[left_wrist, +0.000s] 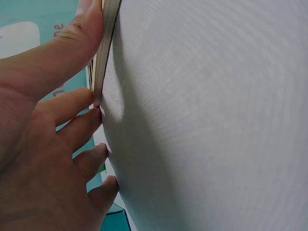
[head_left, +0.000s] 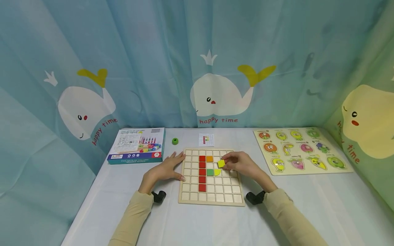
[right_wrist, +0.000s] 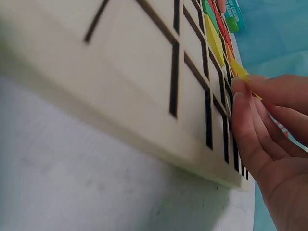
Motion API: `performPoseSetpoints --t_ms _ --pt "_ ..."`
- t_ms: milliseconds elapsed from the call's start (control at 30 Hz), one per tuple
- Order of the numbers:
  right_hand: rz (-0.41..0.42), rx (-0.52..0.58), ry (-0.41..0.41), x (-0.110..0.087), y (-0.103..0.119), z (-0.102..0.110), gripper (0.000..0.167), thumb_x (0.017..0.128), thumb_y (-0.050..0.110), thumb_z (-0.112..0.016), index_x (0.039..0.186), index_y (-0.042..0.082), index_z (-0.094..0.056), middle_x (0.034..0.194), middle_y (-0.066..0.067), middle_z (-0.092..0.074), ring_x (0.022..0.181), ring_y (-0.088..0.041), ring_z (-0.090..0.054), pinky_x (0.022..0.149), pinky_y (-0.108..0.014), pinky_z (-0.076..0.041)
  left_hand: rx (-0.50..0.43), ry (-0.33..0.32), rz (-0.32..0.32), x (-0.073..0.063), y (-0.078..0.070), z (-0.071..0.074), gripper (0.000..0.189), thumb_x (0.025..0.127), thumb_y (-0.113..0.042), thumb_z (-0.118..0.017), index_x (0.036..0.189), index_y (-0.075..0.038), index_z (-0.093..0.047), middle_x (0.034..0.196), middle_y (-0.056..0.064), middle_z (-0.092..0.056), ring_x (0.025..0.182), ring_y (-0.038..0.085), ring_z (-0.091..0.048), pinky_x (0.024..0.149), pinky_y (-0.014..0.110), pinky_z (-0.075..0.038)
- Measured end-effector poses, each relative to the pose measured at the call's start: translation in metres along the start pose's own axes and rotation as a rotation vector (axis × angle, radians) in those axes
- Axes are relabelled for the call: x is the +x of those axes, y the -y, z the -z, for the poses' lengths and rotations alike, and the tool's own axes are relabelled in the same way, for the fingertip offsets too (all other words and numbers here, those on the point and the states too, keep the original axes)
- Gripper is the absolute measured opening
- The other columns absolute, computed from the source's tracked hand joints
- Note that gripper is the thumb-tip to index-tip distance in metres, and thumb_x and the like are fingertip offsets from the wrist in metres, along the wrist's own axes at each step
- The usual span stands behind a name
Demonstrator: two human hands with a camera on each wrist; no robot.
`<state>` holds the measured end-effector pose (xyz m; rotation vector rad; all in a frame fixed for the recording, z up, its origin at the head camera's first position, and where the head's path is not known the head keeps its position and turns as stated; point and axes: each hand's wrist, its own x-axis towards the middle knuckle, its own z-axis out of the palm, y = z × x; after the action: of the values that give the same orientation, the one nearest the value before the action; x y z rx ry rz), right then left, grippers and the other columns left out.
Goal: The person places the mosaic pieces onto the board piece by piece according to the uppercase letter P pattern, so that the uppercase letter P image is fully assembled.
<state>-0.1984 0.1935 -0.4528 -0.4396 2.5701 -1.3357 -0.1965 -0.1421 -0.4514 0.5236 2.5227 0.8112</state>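
Note:
A wooden grid board (head_left: 211,204) lies on the table. My left hand (head_left: 166,168) rests at its left edge with fingers spread, thumb and fingertips touching the rim, as the left wrist view also shows. Above the upper part of the grid, my right hand (head_left: 241,164) pinches a yellow square tile (head_left: 221,164) between thumb and fingertips. A column of several red tiles (head_left: 202,172) stands in the board. Beside that column sit an orange tile (head_left: 209,159), a green tile (head_left: 210,172) and a yellow rounded tile (head_left: 217,172).
Behind the board lies a small pattern card (head_left: 210,136), with a green ring-shaped bead (head_left: 175,141) to its left. A toy box (head_left: 135,159) is at the back left. On the right lies a fruit puzzle board (head_left: 290,135). A blue curtain (head_left: 154,68) hangs behind the table.

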Motion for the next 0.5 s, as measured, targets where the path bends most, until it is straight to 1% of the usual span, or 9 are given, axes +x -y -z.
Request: performPoseSetpoints --t_ms 200,333,500 --pt "-0.006 -0.042 0.023 0.0059 0.0019 -0.0043 0.027 0.089 0.001 -0.073 0.115 -0.004 -0.074 0.095 -0.012 -0.072 0.080 -0.017 -0.061 0.069 -0.022 -0.053 0.007 0.001 0.001 0.0006 0.0010 -0.0003 0.101 0.084 -0.031 -0.086 0.164 -0.011 -0.028 0.173 0.008 -0.016 0.161 0.036 -0.001 0.129 0.057 -0.005" --pt "0.019 -0.095 0.029 0.0083 0.0035 -0.0064 0.024 0.089 0.005 -0.076 0.112 -0.003 -0.075 0.092 -0.008 -0.071 0.079 -0.016 -0.060 0.071 -0.023 -0.053 0.008 0.000 -0.004 0.0015 0.0021 -0.0005 0.101 0.083 -0.031 -0.086 0.164 -0.012 -0.028 0.173 0.007 -0.016 0.161 0.036 -0.001 0.129 0.057 -0.006" --pt "0.047 -0.143 0.035 0.0105 0.0032 -0.0105 0.022 0.089 0.005 -0.078 0.110 -0.002 -0.076 0.088 -0.005 -0.070 0.078 -0.015 -0.061 0.073 -0.023 -0.053 0.008 -0.001 -0.003 0.0021 0.0036 -0.0009 0.101 0.083 -0.031 -0.086 0.164 -0.012 -0.028 0.173 0.007 -0.016 0.161 0.036 -0.002 0.129 0.058 -0.006"
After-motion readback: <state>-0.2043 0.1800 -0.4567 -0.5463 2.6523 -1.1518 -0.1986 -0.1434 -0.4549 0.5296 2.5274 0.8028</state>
